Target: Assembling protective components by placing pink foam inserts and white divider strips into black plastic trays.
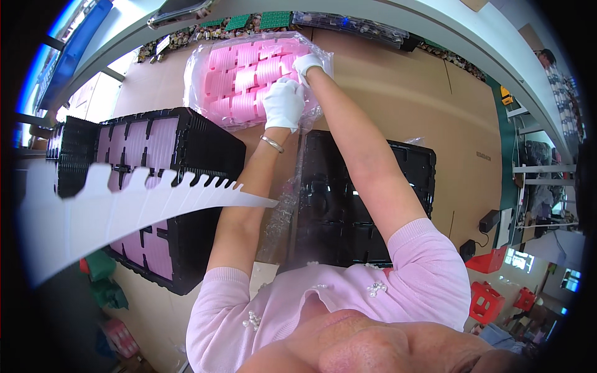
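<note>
A clear plastic bag (196, 78) lies at the far side of the table, with several rows of pink ribbed pieces (245, 78) in it. My left hand (284, 104), in a white glove, rests on the lower right of these rows with its fingers curled in; what they pinch is hidden. At the upper right of the same rows is my right hand (307, 65), also gloved. Its fingers bend round the end of the pink pieces, and their tips are partly covered.
To the left stands a stack of black trays (211, 146), its top one holding pink pieces (161, 137). Another black tray (404, 168) lies beneath my right forearm, beside crumpled clear film (283, 214). A white toothed strip (124, 208) crosses the left foreground. Red stools (485, 301) stand at the lower right.
</note>
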The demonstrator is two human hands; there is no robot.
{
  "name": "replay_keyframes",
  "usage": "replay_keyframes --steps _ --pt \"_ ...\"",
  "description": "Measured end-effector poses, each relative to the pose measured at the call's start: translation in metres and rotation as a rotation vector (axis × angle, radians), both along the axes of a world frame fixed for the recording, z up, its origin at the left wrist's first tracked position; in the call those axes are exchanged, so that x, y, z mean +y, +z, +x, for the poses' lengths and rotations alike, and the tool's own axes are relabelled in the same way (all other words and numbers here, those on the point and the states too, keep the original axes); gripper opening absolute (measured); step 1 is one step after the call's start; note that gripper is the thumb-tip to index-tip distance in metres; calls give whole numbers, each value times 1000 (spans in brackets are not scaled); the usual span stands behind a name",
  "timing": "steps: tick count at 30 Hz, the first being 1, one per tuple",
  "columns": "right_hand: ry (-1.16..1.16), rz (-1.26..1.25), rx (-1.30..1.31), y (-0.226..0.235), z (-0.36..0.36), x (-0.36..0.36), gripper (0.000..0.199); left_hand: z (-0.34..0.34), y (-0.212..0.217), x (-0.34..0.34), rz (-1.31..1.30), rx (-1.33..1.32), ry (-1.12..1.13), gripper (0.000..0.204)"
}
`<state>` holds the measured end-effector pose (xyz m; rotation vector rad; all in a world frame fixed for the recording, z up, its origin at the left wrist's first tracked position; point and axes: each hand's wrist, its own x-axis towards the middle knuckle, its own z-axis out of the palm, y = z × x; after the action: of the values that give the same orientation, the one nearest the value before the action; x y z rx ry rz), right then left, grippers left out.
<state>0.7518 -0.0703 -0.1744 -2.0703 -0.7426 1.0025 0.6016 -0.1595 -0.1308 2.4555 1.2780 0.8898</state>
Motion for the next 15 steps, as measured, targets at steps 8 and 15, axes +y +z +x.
replay_keyframes --steps 8,15 --pt "152 -58 63 5 60 -1 33 -77 -18 -48 -1601 -1352 99 75" --pt "284 -28 49 74 63 -64 18 -115 -116 -24 -927 -915 -236 100"
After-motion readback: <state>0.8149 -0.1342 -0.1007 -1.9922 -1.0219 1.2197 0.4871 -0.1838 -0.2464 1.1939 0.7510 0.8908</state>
